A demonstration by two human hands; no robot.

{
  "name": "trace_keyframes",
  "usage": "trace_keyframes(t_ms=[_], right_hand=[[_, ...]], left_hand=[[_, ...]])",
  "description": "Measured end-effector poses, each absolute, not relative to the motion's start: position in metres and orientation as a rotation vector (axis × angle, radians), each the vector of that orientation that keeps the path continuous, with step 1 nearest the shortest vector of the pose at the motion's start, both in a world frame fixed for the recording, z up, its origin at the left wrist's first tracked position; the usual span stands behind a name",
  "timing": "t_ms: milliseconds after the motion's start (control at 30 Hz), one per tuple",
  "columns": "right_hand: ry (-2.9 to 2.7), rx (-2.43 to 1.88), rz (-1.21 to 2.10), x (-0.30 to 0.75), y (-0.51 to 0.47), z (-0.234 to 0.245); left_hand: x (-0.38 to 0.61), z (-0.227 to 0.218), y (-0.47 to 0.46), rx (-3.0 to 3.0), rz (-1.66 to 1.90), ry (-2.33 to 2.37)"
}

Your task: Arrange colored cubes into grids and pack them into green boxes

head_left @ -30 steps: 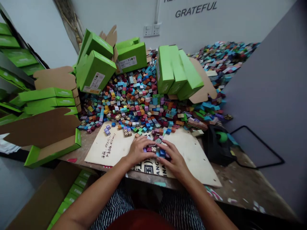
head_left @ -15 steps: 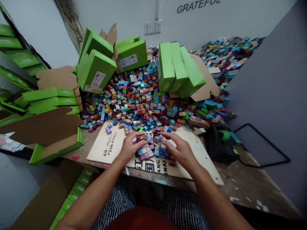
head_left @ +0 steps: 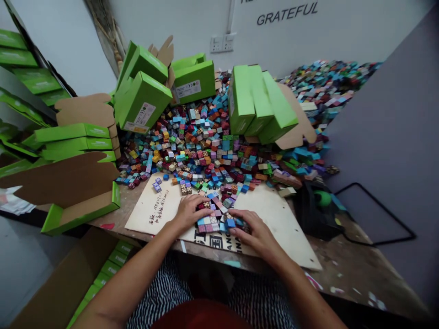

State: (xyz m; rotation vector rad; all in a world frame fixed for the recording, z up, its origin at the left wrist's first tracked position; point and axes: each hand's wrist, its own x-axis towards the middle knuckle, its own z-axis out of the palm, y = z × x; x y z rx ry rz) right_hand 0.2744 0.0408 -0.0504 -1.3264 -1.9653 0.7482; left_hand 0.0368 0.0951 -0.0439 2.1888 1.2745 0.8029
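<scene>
Small patterned cube blocks point(head_left: 213, 214) are gathered between my hands on a cardboard sheet point(head_left: 274, 224). From the left side, my left hand point(head_left: 190, 214) curls its thumb and fingers around dark red blocks point(head_left: 205, 205). In front of its thumb, pink and lilac blocks point(head_left: 207, 225) sit in a tight row. My right hand point(head_left: 255, 230) has fingers and thumb around blue blocks point(head_left: 231, 223) at the cluster's right side, its palm hiding part of them. More loose blocks point(head_left: 228, 189) lie just beyond the fingertips.
A big heap of mixed blocks point(head_left: 202, 137) covers the back of the table. Green boxes point(head_left: 242, 100) stand on it, and an open green box point(head_left: 82, 208) lies at left. A black tape dispenser point(head_left: 317, 212) stands at right. Two patterned blocks point(head_left: 157, 185) rest near handwriting.
Both hands have lowered onto the blocks and closed in around them. My right hand now grips blue blocks at the near right, and the clustered blocks have shifted. The camera view has tilted slightly upward.
</scene>
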Motion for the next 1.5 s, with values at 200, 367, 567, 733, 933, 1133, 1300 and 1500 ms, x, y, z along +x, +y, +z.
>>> trace_keyframes(t_ms=[200, 367, 567, 733, 933, 1133, 1300, 1500], right_hand=[[-1.509, -1.398, 0.879, 0.301, 0.049, -0.055], [-1.714, -1.368, 1.035, 0.314, 0.06, -0.059], [-1.827, -1.379, 0.953, 0.291, 0.046, -0.048], [-2.111, -1.38, 0.747, 0.309, 0.014, -0.057], [-2.148, -1.403, 0.475, 0.311, 0.022, -0.073], [-2.075, -1.388, 0.341, 0.292, 0.019, -0.076], [-2.016, -1.423, 0.33, 0.283, 0.009, -0.068], [-2.065, -1.418, 0.346, 0.272, 0.04, -0.034]], left_hand=[[0.026, -0.047, 0.066, 2.143, 0.777, 1.371], [0.039, -0.055, 0.048, 2.35, 0.585, 1.421], [0.053, -0.057, 0.053, 2.379, 0.643, 1.453], [0.049, -0.055, 0.056, 2.379, 0.65, 1.339], [0.052, -0.05, 0.056, 2.385, 0.63, 1.159], [0.052, -0.049, 0.064, 2.37, 0.626, 1.091], [0.05, -0.044, 0.075, 2.378, 0.557, 1.148], [0.046, -0.05, 0.062, 2.339, 0.69, 1.255]])
